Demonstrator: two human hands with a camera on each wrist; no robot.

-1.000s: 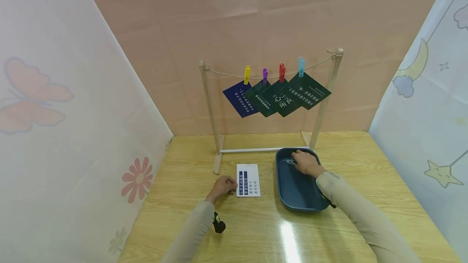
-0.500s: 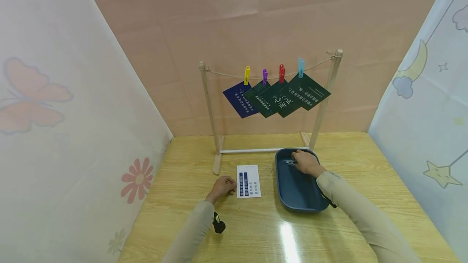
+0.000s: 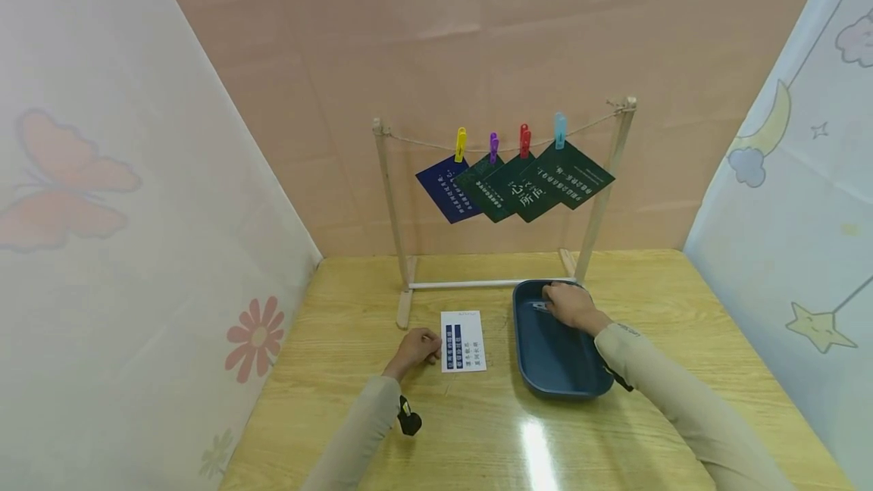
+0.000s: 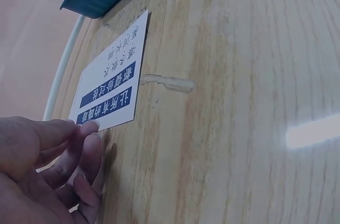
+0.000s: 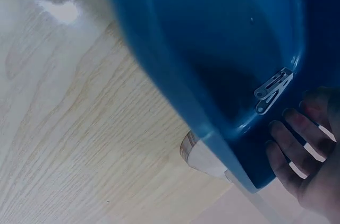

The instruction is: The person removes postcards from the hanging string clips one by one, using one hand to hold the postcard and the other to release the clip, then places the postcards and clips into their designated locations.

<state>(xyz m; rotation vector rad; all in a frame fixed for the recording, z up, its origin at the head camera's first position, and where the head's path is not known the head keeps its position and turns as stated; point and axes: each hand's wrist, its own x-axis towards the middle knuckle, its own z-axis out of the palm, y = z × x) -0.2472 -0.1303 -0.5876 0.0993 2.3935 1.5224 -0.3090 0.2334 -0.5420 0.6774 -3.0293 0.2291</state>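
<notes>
The left hand (image 4: 50, 165) pinches the edge of the white card (image 4: 109, 78), while the right hand (image 3: 573, 306), fingers loosely parted, hovers beside a clothespin (image 5: 275, 92) inside the blue tray (image 3: 562, 370).

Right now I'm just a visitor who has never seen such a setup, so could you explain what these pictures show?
There is no machine at work here, just a person's two bare hands. The wide picture looks forward and down from the person's head; the two close ones are taken from the wrists.

On the wooden table stand a wooden rack and a blue tray. Four dark cards hang from the rack's string, held by coloured clothespins.

The left hand pinches the edge of a white card. The right hand is at the tray's far end, near a pale clip, which it does not appear to hold.
</notes>
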